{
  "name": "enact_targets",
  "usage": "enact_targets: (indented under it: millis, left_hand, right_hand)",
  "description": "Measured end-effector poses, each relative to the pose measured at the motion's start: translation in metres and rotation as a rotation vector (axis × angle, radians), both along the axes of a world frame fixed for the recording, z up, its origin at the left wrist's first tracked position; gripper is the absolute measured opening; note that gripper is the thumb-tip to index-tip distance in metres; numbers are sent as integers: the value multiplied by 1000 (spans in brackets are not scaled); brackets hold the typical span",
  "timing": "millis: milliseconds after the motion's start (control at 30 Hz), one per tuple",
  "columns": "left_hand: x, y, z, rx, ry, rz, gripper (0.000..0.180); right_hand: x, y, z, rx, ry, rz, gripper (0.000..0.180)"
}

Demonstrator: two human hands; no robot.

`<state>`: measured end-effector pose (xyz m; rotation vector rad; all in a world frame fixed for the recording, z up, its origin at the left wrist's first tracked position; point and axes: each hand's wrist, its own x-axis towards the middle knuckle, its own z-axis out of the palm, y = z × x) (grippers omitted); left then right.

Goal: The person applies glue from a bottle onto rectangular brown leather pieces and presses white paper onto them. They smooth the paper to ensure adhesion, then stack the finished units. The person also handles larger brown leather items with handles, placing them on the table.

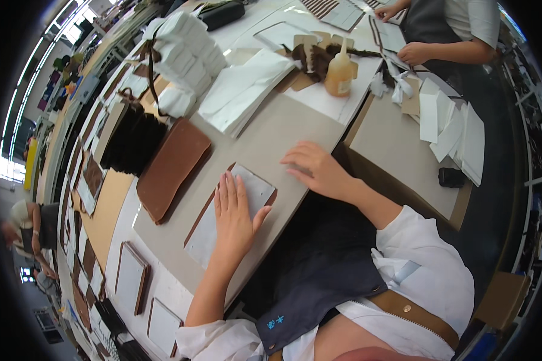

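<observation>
My left hand (232, 213) lies flat, fingers stretched, on a grey-white rectangular panel (256, 188) with brown edging showing along two sides. The palm and fingers cover the panel's middle. To its right, my right hand (320, 171) is by the near edge of a grey-beige work board (271, 129). Its fingers are slightly bent and apart, a little blurred, with nothing in them; whether they touch the board I cannot tell. Left of the panel rests a stack of brown leather-like pieces (177, 165).
A black bundled stack (132, 141) stands at the left. White sheets (247, 90) and a squeeze bottle (339, 75) of amber liquid are farther back. More edged panels (130, 280) lie lower left. A carton (397, 144) with white strips stands right; a co-worker's hands (412, 53) are beyond it.
</observation>
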<state>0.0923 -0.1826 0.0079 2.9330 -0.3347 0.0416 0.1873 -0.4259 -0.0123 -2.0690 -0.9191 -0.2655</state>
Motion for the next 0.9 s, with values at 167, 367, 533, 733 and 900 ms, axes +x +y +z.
enact_targets:
  millis: [167, 367, 533, 733, 900]
  left_hand:
    - [-6, -11, 6, -19, -46, 33, 83]
    - [-12, -20, 6, -89, -96, 77, 79]
    - [-19, -16, -2, -111, -122, 126, 77]
    - [-18, -18, -8, -143, -149, 116, 75]
    - [-18, -17, -11, -158, -166, 119, 73]
  right_hand:
    - [7, 13, 4, -52, 31, 33, 18]
    - [11, 24, -7, -83, 19, -3, 14]
    - [13, 34, -10, -128, -22, -46, 13]
    - [8, 44, -11, -130, 31, -5, 12]
    - [6, 52, -13, -128, 7, 17, 16]
